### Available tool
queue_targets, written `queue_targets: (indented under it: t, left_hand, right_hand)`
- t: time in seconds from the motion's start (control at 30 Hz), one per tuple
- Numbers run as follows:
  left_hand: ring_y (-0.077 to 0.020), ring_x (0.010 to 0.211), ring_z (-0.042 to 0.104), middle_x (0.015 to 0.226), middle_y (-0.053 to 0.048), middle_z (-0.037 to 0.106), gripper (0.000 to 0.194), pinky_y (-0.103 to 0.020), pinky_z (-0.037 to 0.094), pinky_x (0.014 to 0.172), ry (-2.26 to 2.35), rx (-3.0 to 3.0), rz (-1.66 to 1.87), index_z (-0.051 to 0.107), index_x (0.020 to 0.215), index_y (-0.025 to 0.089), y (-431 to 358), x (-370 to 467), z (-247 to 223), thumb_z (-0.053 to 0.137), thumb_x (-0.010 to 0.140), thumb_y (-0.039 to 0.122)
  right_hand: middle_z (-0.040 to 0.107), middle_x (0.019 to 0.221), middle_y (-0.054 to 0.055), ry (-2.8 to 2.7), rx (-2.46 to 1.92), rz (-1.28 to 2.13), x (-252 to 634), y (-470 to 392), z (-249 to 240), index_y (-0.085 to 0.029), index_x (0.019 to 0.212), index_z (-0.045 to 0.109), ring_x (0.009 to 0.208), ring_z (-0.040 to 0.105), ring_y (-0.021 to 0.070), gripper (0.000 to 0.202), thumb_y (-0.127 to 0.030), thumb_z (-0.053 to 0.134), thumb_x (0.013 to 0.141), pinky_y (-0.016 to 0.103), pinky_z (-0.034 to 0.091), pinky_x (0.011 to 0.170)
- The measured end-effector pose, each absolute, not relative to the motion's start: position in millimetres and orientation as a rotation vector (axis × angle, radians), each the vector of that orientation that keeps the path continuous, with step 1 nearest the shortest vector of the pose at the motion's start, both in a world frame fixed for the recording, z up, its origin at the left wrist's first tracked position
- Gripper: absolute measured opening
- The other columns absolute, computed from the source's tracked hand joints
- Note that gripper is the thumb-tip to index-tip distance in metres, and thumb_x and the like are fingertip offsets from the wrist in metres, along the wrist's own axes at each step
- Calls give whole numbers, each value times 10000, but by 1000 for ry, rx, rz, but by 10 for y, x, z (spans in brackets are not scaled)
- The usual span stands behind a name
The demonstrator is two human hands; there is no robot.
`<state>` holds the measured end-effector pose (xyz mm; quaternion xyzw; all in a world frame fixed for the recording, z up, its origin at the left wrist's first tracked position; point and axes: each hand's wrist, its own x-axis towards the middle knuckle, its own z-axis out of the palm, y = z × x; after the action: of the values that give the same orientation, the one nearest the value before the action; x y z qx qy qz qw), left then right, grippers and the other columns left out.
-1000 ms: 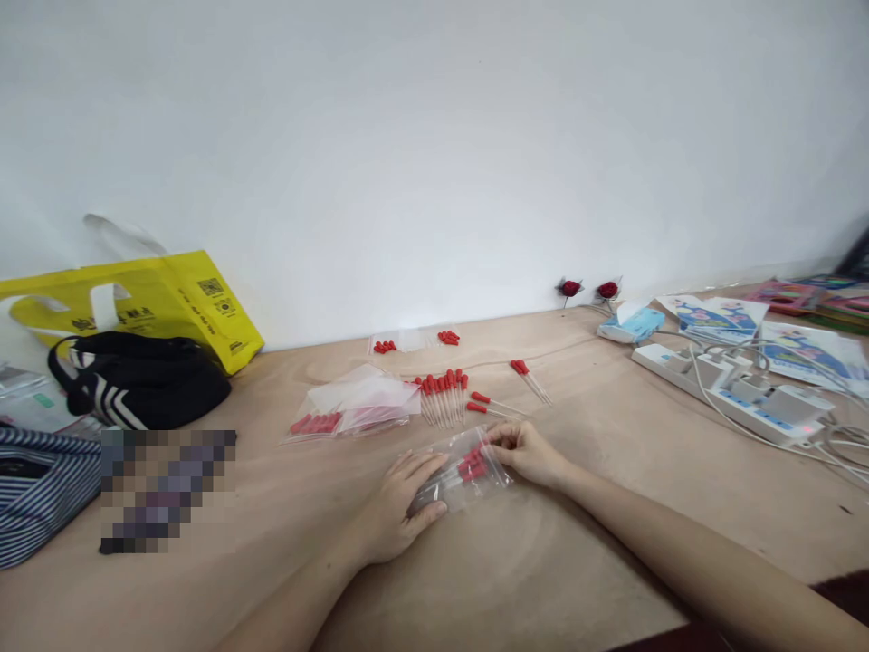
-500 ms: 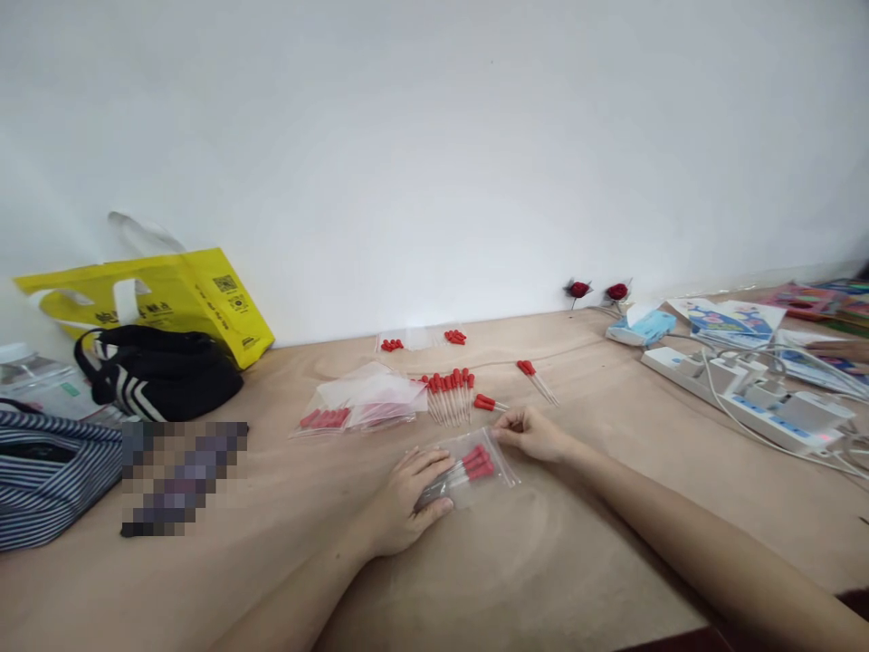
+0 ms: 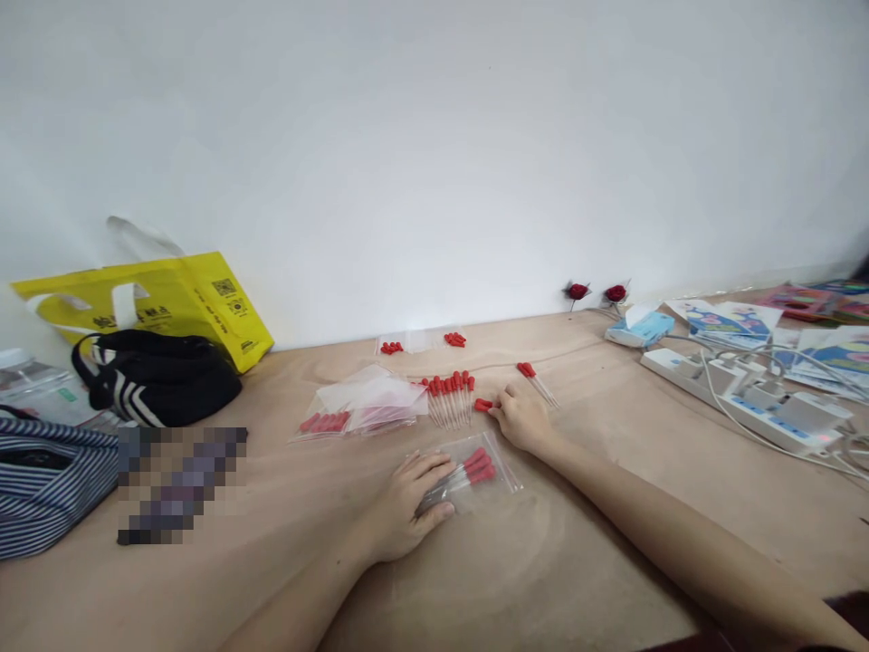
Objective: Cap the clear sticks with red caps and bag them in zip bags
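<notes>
Flat on the table lies a clear zip bag (image 3: 501,462) with several red-bulbed droppers (image 3: 480,466) inside. My left hand (image 3: 414,503) holds the bag's left end, thumb along the near edge and fingers over the far side. Beyond the bag, the curled fingers of my right hand (image 3: 521,417) pinch a loose dropper (image 3: 482,405) just behind its red bulb; a second may lie with it, but my hand hides their tubes. To the left, several more droppers (image 3: 449,398) lie side by side. Two droppers (image 3: 536,380) rest behind my right hand.
A stack of plastic bags (image 3: 373,398) lies left of the droppers, and a bag with small red bulbs (image 3: 422,340) is by the wall. A power strip (image 3: 733,398) with cables and a tissue pack (image 3: 639,329) are at right. A yellow bag (image 3: 183,294) and black pouch (image 3: 173,373) stand at left.
My right hand has left the mouth of the zip bag and moved away from me to the loose droppers. My left hand stays on the bag.
</notes>
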<state>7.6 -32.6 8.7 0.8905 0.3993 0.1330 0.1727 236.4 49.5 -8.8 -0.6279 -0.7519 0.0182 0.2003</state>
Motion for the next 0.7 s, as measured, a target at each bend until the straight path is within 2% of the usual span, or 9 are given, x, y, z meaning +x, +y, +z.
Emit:
queue_targets:
  t: [0.1,0.23,0.3,0.37,0.43,0.5,0.6,0.7]
  left_hand:
    - [-229,1203,369,1285,-66,450,445,-478,227,1025,1126,2531,386,414,1241,234,-323,67,74,489,810,315]
    - [-228,1206,363,1293,-66,442,447,-478,221,1026,1115,2537,385,404,1248,242,-319,53,57,485,814,316]
    - [-229,1207,362,1294,-63,440,449,-480,217,1027,1113,2538,391,399,1251,247,-317,50,55,483,816,315]
    - [-230,1208,361,1294,-62,441,448,-481,217,1028,1113,2536,392,400,1251,248,-317,51,61,482,816,316]
    - [-232,1209,360,1293,-63,442,443,-481,221,1027,1117,2528,387,405,1247,245,-321,56,72,482,817,319]
    - [-233,1210,359,1292,-64,443,442,-481,224,1026,1124,2519,383,409,1245,243,-327,61,81,483,817,321]
    - [-233,1212,356,1293,-65,443,442,-479,225,1027,1130,2514,381,413,1243,240,-333,64,85,490,814,314]
    - [-234,1213,353,1297,-63,438,442,-473,233,1025,1135,2512,385,414,1242,240,-335,65,86,491,813,318]
  right_hand:
    - [544,768,37,-1996,-1491,316,2454,458,-72,-171,756,518,653,499,137,190,-312,413,827,245,344,572]
    - [444,612,-30,-1705,-1059,838,2609,361,-31,-186,698,441,528,402,90,324,-497,422,785,215,324,500]
    - [418,607,-54,-1545,-983,1041,2665,295,-30,-191,799,444,467,348,64,345,-527,488,734,198,287,441]
    - [392,598,-80,-1423,-973,1183,2685,234,-49,-211,981,406,410,294,46,437,-508,549,694,185,248,389]
    - [377,593,-94,-1324,-996,1237,2667,191,-85,-238,1127,308,390,308,49,572,-482,569,680,178,259,358]
    - [381,594,-94,-1214,-1059,1211,2624,168,-131,-245,1175,245,404,377,67,622,-463,559,685,188,320,357]
    - [410,617,-80,-1095,-1156,1122,2558,154,-195,-228,1147,247,434,458,86,582,-438,543,692,221,404,392]
    - [422,627,-74,-1108,-1182,1076,2535,133,-225,-219,1100,271,438,480,90,518,-430,528,703,231,420,402]
